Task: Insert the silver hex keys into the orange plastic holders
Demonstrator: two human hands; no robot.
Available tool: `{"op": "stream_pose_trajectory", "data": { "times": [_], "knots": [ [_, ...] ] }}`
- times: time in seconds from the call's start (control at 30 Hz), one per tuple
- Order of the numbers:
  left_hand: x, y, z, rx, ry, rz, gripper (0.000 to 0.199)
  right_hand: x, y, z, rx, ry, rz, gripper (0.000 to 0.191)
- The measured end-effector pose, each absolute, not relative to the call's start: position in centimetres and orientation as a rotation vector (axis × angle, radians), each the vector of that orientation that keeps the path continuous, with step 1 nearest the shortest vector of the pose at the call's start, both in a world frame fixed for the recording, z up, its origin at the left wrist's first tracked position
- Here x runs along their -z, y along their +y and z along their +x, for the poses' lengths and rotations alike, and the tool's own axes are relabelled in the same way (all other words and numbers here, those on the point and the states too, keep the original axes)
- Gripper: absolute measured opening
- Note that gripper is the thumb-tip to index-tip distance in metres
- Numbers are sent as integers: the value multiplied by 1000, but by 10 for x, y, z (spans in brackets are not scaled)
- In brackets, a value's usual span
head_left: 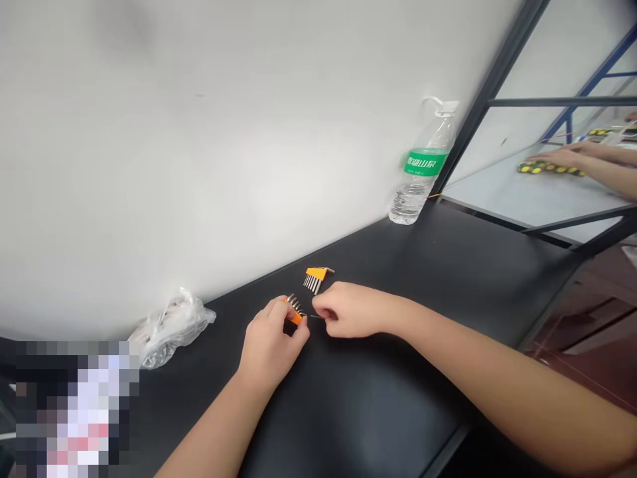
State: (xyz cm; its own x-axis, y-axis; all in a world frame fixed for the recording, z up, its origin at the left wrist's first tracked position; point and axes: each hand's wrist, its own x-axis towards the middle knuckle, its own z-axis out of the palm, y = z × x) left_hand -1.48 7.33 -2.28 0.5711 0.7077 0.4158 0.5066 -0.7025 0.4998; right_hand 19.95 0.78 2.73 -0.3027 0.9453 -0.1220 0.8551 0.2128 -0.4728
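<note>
Between the fingers and thumb of my left hand (266, 342) is an orange hex key holder (295, 315), with several metal keys standing out of it. My right hand (351, 310) is closed just to its right, pinching a thin metal hex key (315, 317) whose tip points toward the holder. Most of that key is hidden by my fingers. A second orange hex key set (316, 274), also filled with several keys, lies on the black tabletop (348, 411) just beyond my hands.
A clear water bottle (423, 166) with a green label stands by the white wall (223, 166). A crumpled plastic bag (174, 328) lies at left. Past the black frame (485, 106), another person's hands (567, 156) touch yellow-and-black pieces (547, 168). A pixelated patch covers the lower left.
</note>
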Motion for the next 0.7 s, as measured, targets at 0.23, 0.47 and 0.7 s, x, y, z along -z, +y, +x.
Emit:
{"op": "stream_pose_trajectory", "data": {
  "times": [0.23,0.47,0.7],
  "knots": [
    [20,72,-15,-859,954,2466,11,-9,7,213,-1219,-1737,-1340,37],
    [23,73,-16,-884,930,2482,12,-10,7,205,-923,-1981,-1303,44],
    [24,73,-17,-823,921,2496,13,-11,7,209,-882,-2075,-1300,44]
  ]
}}
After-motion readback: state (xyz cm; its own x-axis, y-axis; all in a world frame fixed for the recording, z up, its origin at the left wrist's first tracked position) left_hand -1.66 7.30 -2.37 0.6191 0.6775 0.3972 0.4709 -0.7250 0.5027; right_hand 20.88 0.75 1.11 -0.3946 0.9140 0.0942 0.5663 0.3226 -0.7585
